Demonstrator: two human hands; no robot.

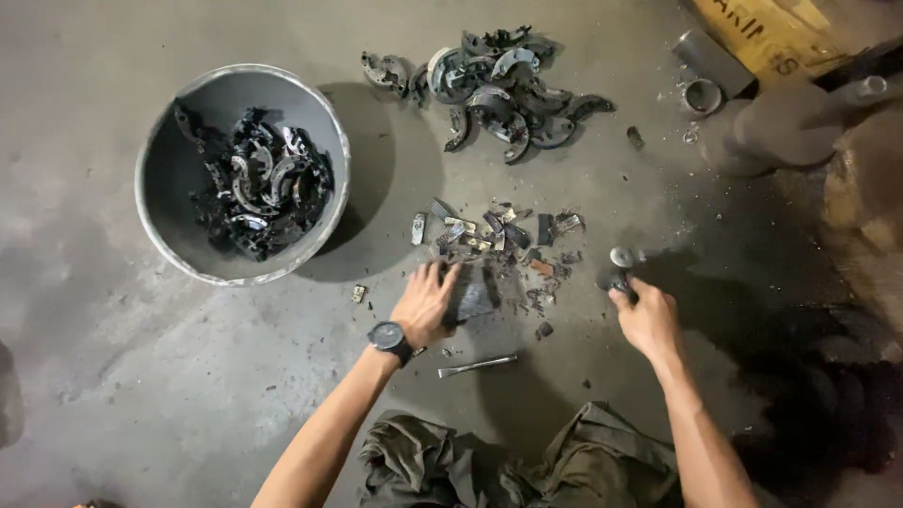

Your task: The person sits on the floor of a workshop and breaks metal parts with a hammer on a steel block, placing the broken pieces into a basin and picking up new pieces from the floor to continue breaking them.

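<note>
Both hands (pixel 536 315) work over a dusty concrete floor (pixel 113 376), perhaps a workshop's.

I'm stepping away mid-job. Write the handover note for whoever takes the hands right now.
Left hand: pressed flat on a dark block on the floor.
Right hand: gripping a hammer, head up.
Grey tub, upper left: holds dark curved metal parts.
Loose pile of curved parts lies beyond.
Broken fragments are scattered ahead of the block.
Chisel lies unused near the knees.

Grey bucket (pixel 179 169); black wristwatch (pixel 387 336); olive trousers (pixel 583 461); grey floor (pixel 141 376).
</note>
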